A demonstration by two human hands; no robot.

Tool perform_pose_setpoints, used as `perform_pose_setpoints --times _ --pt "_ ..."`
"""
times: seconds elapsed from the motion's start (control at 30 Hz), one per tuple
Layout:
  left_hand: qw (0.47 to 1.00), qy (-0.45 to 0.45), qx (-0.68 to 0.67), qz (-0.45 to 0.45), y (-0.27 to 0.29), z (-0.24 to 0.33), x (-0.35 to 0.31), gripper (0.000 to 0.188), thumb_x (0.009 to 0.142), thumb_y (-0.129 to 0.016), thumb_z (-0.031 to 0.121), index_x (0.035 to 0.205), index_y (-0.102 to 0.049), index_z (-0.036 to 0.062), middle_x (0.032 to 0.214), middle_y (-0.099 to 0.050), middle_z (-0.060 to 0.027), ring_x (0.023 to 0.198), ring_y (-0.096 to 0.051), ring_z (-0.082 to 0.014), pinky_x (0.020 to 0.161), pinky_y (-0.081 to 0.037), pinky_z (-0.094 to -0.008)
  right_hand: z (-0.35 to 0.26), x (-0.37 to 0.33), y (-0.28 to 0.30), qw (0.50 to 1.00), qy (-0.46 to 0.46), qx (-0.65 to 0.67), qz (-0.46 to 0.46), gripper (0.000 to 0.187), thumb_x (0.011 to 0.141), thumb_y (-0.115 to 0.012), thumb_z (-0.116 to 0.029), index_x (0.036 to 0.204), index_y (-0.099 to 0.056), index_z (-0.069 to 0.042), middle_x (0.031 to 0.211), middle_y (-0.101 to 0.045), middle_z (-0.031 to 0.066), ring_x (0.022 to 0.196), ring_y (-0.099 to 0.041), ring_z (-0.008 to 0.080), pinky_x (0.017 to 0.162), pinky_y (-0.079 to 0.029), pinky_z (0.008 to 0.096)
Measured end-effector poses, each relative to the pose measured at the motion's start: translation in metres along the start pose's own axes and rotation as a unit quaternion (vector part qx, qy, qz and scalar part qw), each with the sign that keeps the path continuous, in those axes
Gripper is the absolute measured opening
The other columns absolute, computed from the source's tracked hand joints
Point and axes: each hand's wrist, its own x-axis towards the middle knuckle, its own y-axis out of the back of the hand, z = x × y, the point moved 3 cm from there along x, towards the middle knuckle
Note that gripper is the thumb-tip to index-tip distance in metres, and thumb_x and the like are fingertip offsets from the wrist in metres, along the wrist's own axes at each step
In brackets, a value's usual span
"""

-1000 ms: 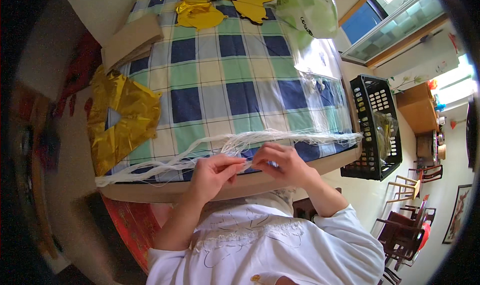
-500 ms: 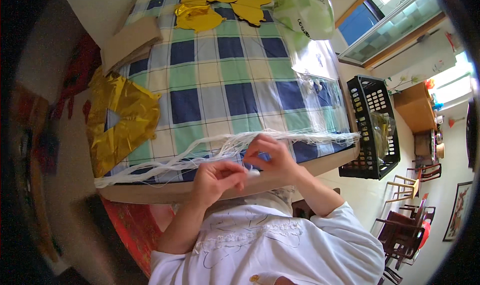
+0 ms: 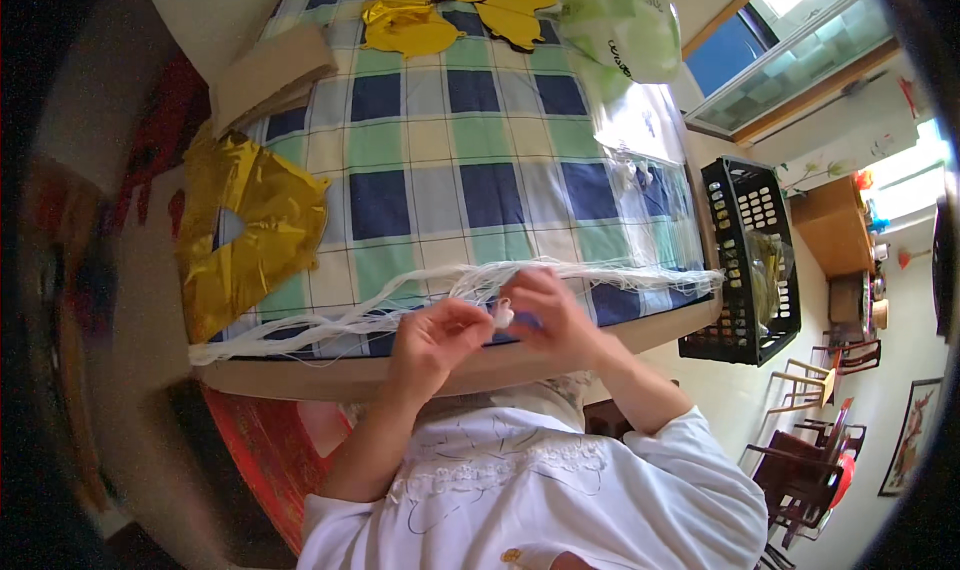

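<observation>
On my feed I count two hands (image 3: 432,342) (image 3: 552,315), one white piece (image 3: 503,316) and one bundle of white strands (image 3: 480,273) at the near edge of the checked cloth (image 3: 430,145); one gold foil sheet (image 3: 272,210) at its left edge; one black crate (image 3: 740,332) beyond its right edge.

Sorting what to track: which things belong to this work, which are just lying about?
Likely in use:
white piece in the left hand
white strands beyond the right hand

Apparently lying about:
gold foil sheet
yellow shapes
green bag
black crate
</observation>
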Motion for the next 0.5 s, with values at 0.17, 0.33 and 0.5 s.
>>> perform_pose_setpoints --times 0.17,0.33,0.5 --pt "0.983 0.021 0.160 0.085 0.002 -0.009 0.007 0.008 0.082 -0.068 0.006 0.087 -0.064 0.0016 0.086 -0.064 -0.0026 0.079 -0.061 -0.0101 0.072 -0.049 -0.0236 -0.026 -0.003 -0.003 0.991 0.022 -0.133 -0.005 0.013 0.074 -0.068 -0.012 0.085 -0.062 -0.012 0.083 -0.053 0.0044 0.084 -0.052 0.0246 0.079 -0.037 0.0359" --pt "0.948 -0.125 0.293 -0.009 -0.015 0.010 0.005 0.009 0.081 -0.069 0.005 0.087 -0.064 0.0018 0.084 -0.064 -0.0016 0.078 -0.060 -0.0094 0.072 -0.048 -0.0241 -0.007 0.008 0.014 0.996 -0.030 -0.070 0.039 0.011 0.076 -0.068 -0.010 0.084 -0.062 -0.010 0.085 -0.053 0.0062 0.083 -0.053 0.0227 0.078 -0.039 0.0336" --pt "0.995 -0.060 0.061 0.056 -0.011 -0.008 0.011 0.011 0.079 -0.071 0.004 0.086 -0.063 0.0019 0.082 -0.064 -0.0034 0.076 -0.060 -0.0109 0.073 -0.048 -0.0242 0.035 -0.025 -0.031 0.849 -0.247 0.461 0.077 0.004 0.088 -0.061 -0.006 0.091 -0.058 -0.004 0.089 -0.054 0.0003 0.088 -0.052 0.0100 0.081 -0.043 0.0255"
